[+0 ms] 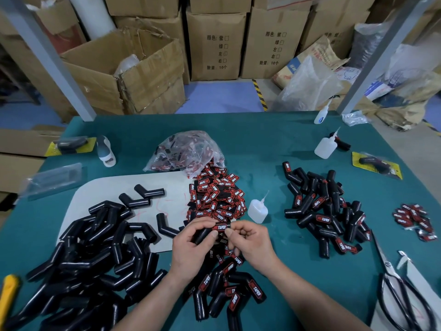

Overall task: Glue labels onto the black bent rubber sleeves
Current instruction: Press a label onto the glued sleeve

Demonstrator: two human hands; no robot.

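My left hand [193,244] grips a black bent rubber sleeve [202,233] above the table's middle. A red-and-black label [220,227] lies on the sleeve's upper end. My right hand [248,242] pinches that end, thumb beside the label. Behind my hands lies a heap of loose labels [216,194]. A small glue bottle [257,210] stands just right of that heap. Several bare sleeves [95,254] are piled at the left on a grey mat. Labelled sleeves [229,290] lie below my hands, and more labelled sleeves [327,209] lie at the right.
A plastic bag of labels [186,151] sits behind the heap. Two more glue bottles [325,146] stand at the back right. Scissors [393,283] lie at the right front edge, a small label pile [414,219] beyond them. A yellow tool [8,295] lies front left. Cardboard boxes fill the background.
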